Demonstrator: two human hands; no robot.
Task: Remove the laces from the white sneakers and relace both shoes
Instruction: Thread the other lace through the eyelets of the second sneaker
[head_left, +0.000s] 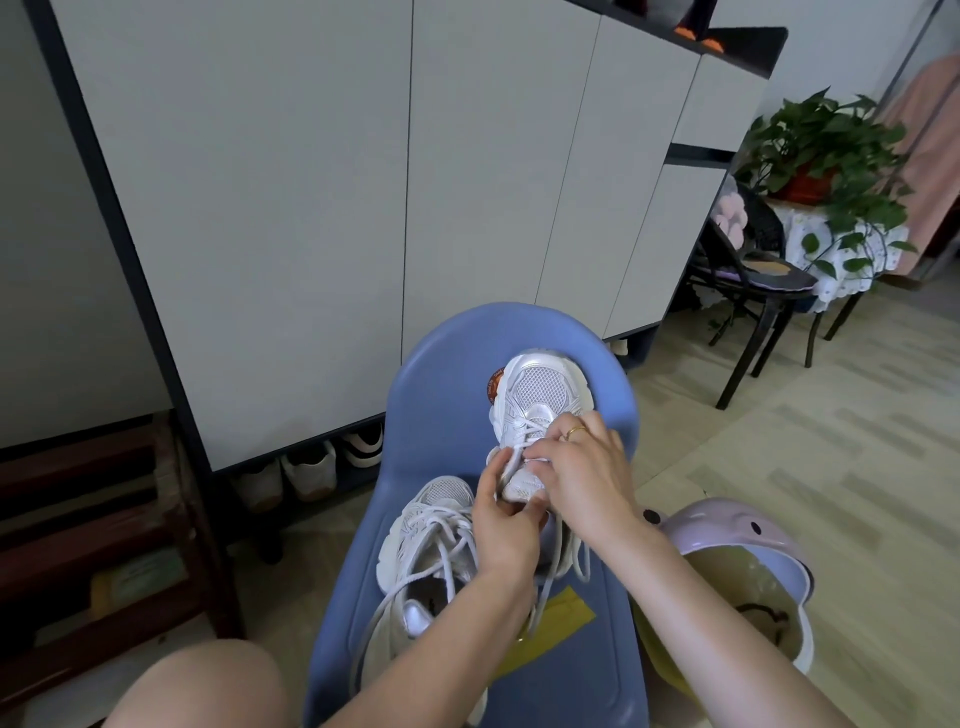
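Two white sneakers lie on a blue plastic chair (441, 405). The far sneaker (540, 395) points its toe at the chair back. My left hand (504, 525) grips its tongue end from the left, and my right hand (582, 467), with a gold ring, pinches a white lace (524, 441) over the eyelets. Loose lace ends hang down below my right wrist. The near sneaker (426, 535) lies left of my left forearm, laced, with long loose ends trailing toward the seat's front.
A yellow cloth (566, 618) lies on the seat under my arms. A lilac helmet (737, 561) sits on the floor at the right. A grey cabinet (363, 208) stands behind, shoes beneath it. At the far right are a black chair (763, 291) and a potted plant (821, 156).
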